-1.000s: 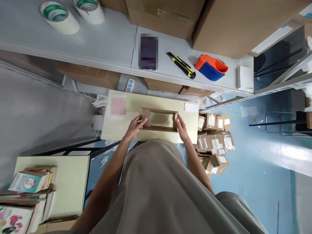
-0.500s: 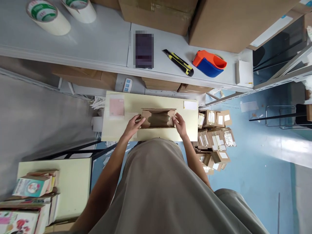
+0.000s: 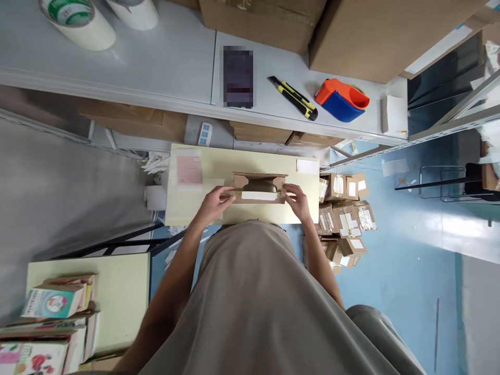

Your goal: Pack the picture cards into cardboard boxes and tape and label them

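A small brown cardboard box lies on the pale yellow table in front of me, its flaps partly folded and a white strip showing in the gap. My left hand pinches the box's left end with curled fingers. My right hand grips its right end the same way. A pink slip lies left of the box and a white label lies at the table's far right corner.
On the grey shelf stand tape rolls, a dark phone, a yellow-black utility knife, an orange-blue tape dispenser and large cartons. Several taped parcels lie on the blue floor at right. Books are stacked lower left.
The box's side flaps have been folded inward and the box has closed up from an open tray. Both hands stayed at its ends; my right hand shifted slightly right.
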Demonstrator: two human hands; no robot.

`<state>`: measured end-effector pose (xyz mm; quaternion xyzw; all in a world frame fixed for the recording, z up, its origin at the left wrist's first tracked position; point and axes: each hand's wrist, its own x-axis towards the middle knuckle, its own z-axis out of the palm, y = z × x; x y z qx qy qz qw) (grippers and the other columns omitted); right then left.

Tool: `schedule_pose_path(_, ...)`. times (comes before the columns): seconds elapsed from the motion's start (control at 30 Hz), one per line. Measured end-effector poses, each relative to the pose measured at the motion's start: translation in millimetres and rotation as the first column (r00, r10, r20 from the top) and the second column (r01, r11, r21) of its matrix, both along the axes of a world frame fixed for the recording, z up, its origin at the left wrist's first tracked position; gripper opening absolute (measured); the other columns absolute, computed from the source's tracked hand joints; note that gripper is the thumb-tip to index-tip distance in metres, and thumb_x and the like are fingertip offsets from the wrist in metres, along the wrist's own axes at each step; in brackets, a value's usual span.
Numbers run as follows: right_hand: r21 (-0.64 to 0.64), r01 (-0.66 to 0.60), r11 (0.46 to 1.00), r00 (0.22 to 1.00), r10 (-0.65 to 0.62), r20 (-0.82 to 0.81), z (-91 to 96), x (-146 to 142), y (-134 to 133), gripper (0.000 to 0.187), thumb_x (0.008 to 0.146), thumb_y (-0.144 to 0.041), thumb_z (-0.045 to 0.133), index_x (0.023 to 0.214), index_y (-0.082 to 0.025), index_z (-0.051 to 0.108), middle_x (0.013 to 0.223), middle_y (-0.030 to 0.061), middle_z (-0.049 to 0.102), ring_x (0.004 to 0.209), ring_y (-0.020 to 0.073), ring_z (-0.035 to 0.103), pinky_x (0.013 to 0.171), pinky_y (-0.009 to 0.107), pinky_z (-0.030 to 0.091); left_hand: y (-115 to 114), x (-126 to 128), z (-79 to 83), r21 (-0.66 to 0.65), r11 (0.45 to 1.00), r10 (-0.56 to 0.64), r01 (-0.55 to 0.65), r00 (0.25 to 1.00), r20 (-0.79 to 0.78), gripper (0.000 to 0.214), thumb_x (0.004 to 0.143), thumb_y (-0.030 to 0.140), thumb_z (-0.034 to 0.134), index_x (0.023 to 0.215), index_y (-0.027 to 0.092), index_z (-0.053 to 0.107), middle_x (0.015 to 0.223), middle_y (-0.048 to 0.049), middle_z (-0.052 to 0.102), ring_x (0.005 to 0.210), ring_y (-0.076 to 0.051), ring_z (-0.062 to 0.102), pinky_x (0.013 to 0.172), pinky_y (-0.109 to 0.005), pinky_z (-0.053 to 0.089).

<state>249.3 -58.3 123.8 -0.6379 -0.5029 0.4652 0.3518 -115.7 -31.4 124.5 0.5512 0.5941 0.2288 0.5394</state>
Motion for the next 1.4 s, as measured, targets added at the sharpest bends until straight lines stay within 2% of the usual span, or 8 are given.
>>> schedule_pose_path(0.1, 0.016, 0.064, 0.998, 0.994, -0.065, 0.088, -13.2, -4, 6, 0.062, 0.095, -0.075, 0.077, 0.134, -0.026, 0.079, 0.135, 0.0151, 0.076, 0.11, 0.0297, 0.079, 0.089, 0.047, 0.073, 7, 8, -5.8, 0.073, 0.997, 0.038, -0.028, 0.991, -0.127, 0.054, 0.094, 0.051, 0.078, 0.139, 0.023, 0.07, 0.13, -0.0121, 0.081, 0.105, -0.029, 0.082, 0.101, -0.045, 0.067)
schedule_pose_path(0.2, 0.046, 0.043, 0.998, 0.991, -0.049, 0.128, -16.2, -5, 11, 0.076, 0.098, -0.065, 0.074, 0.164, -0.029, 0.06, 0.132, 0.0132, 0.075, 0.099, 0.0262, 0.076, 0.081, 0.044, 0.072, 14, 12, -2.4, 0.139, 0.99, 0.009, 0.023, 0.975, -0.222, 0.083, 0.092, 0.036, 0.081, 0.169, 0.026, 0.049, 0.135, -0.0103, 0.078, 0.105, -0.027, 0.081, 0.098, -0.041, 0.065)
schedule_pose_path(0.3, 0.091, -0.043, 0.995, 0.984, 0.027, 0.176, -11.1, -3, 13, 0.079, 0.101, -0.054, 0.072, 0.175, -0.035, 0.048, 0.14, 0.0118, 0.071, 0.094, 0.0235, 0.074, 0.079, 0.041, 0.071, 21, 11, 7.1, 0.208, 0.968, -0.077, 0.137, 0.959, -0.274, 0.1, 0.09, 0.028, 0.082, 0.179, 0.032, 0.037, 0.146, -0.011, 0.072, 0.113, -0.029, 0.079, 0.096, -0.04, 0.064)
schedule_pose_path(0.5, 0.093, -0.073, 0.993, 0.975, 0.051, 0.215, -7.1, 5, 16, 0.068, 0.098, -0.044, 0.076, 0.164, -0.036, 0.061, 0.14, 0.0098, 0.071, 0.095, 0.0229, 0.076, 0.085, 0.044, 0.072, 26, 7, 12.5, 0.268, 0.934, -0.145, 0.238, 0.934, -0.325, 0.055, 0.094, 0.029, 0.08, 0.148, 0.028, 0.067, 0.139, -0.0109, 0.07, 0.122, -0.034, 0.075, 0.104, -0.046, 0.063)
schedule_pose_path(0.63, 0.072, -0.095, 0.993, 0.977, 0.079, 0.198, -10.7, 7, 15, 0.042, 0.099, -0.049, 0.077, 0.137, -0.031, 0.08, 0.136, 0.0106, 0.072, 0.098, 0.024, 0.078, 0.086, 0.044, 0.073, 23, 4, 4.6, 0.307, 0.917, -0.16, 0.256, 0.939, -0.304, 0.037, 0.096, 0.03, 0.077, 0.133, 0.027, 0.073, 0.131, -0.0114, 0.071, 0.132, -0.035, 0.07, 0.114, -0.049, 0.059)
schedule_pose_path(0.9, 0.07, -0.049, 0.996, 0.989, 0.038, 0.144, -12.4, 5, 9, 0.043, 0.102, -0.065, 0.077, 0.127, -0.032, 0.088, 0.135, 0.0103, 0.076, 0.105, 0.0259, 0.08, 0.086, 0.044, 0.077, 19, 3, -4.4, 0.278, 0.941, -0.111, 0.191, 0.954, -0.279, 0.042, 0.095, 0.034, 0.077, 0.136, 0.026, 0.076, 0.112, -0.0073, 0.07, 0.104, -0.029, 0.075, 0.101, -0.043, 0.062)
schedule_pose_path(1.2, 0.09, -0.085, 0.992, 0.985, 0.07, 0.156, -31.2, 10, 1, 0.046, 0.105, -0.068, 0.072, 0.126, -0.033, 0.091, 0.138, 0.0108, 0.077, 0.104, 0.0262, 0.082, 0.087, 0.046, 0.078, 18, 3, -14.1, 0.236, 0.967, -0.052, 0.1, 0.978, -0.201, 0.042, 0.092, 0.047, 0.08, 0.129, 0.027, 0.08, 0.107, -0.006, 0.07, 0.1, -0.026, 0.076, 0.1, -0.042, 0.064)
schedule_pose_path(1.4, 0.071, 0.006, 0.997, 0.997, -0.012, 0.079, -35.2, 2, -6, 0.049, 0.102, -0.069, 0.074, 0.125, -0.03, 0.092, 0.141, 0.0118, 0.079, 0.107, 0.0264, 0.082, 0.086, 0.043, 0.075, 22, 5, -16.8, 0.175, 0.984, -0.017, 0.027, 0.998, -0.06, 0.046, 0.092, 0.062, 0.075, 0.119, 0.024, 0.081, 0.105, -0.0068, 0.073, 0.098, -0.025, 0.076, 0.1, -0.043, 0.066)
